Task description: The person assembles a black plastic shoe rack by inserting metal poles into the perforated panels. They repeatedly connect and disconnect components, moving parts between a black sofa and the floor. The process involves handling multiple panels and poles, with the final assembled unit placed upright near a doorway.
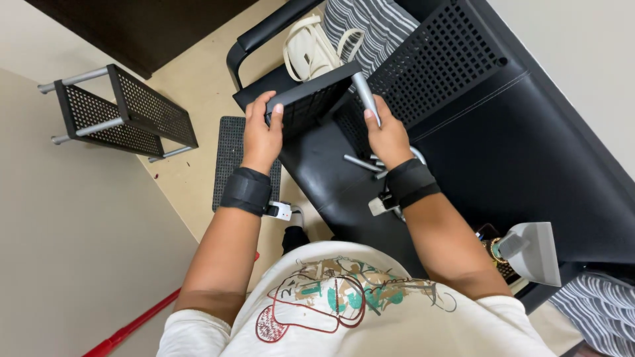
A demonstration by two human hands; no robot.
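While the left hand [262, 129] grips the near edge of the black perforated metal shelf panel [311, 100] above the black bench [516, 158], the right hand [387, 135] clasps a grey metal tube [364, 94] against it, both parts seemingly stiff, light and best held by their edges.

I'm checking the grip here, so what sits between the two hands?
In the head view, a black perforated metal panel spans from the left hand to the right hand, which grips a grey metal tube at the panel's edge.
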